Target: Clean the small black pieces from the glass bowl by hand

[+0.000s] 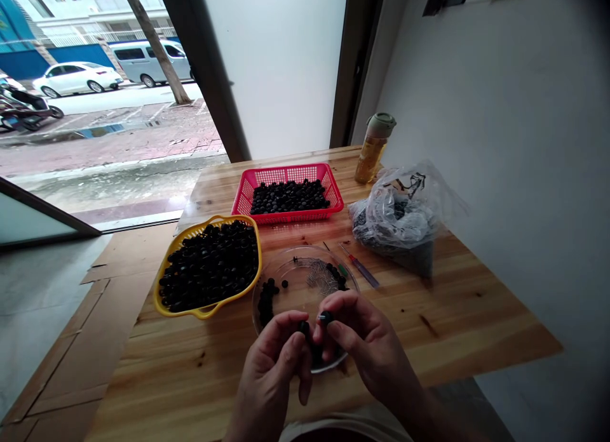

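Note:
My left hand [279, 356] pinches a small black round piece [304, 328] between thumb and fingertips. In my right hand [359, 334] is a black knob [326, 317] with a pale mark on it, gripped by thumb and forefinger. The two pieces are close together but apart. Both hands hover over the near part of a clear round tray [305, 254]. Inside it lie a heap of thin metal pins or springs [321, 277], too fine to tell which, and black pieces in clusters at the left [267, 299] and right [336, 275].
A yellow basket [256, 239] heaped with black pieces stands at left, a red basket [286, 173] of similar pieces behind. Two screwdrivers [363, 270] lie right of the tray. Beyond are a filled plastic bag [400, 220] and a bottle [374, 150]. The wooden table's [452, 328] right edge slants near a wall.

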Available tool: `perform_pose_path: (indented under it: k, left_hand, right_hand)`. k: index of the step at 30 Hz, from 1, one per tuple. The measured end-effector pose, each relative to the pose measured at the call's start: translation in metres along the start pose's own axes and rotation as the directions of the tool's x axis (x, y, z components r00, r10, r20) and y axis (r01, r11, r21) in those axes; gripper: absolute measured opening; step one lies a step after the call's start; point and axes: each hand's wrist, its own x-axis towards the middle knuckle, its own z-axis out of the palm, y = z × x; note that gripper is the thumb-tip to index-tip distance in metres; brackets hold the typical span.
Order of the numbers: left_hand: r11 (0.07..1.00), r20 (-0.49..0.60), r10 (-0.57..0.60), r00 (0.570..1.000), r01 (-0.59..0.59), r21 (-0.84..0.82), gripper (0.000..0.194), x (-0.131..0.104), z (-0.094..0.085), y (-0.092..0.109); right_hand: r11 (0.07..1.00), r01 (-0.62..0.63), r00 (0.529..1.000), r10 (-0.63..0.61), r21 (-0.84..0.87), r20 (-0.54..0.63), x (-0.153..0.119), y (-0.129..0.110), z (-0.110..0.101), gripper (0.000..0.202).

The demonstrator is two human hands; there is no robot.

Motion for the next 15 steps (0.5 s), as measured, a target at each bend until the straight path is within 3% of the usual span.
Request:
perform_pose_path:
  k: [4,10,15]
  left_hand:
    - [0.997,-0.023,-0.03,0.999,0.028,-0.071,0.037,-0.002,-0.004,-0.005]
    - [0.993,-0.113,-0.047,0.993,0.034,-0.112,0.035,-0.007,-0.012,-0.004]
    - [0.99,-0.136,0.047,0.99,-0.064,-0.125,0.036,-0.007,-0.009,0.003]
  right_hand:
    - [0.985,0.038,0.999,-0.037,-0.166,0.008,-0.003,-0.001,-0.005,0.019]
    - [0.885,0.157,0.987,-0.132,-0.437,0.087,-0.005,-0.006,-0.004,0.006]
    - [0.809,0.228,0.973,-0.175,-0.542,0.149,-0.002,-0.009,0.006,0.007]
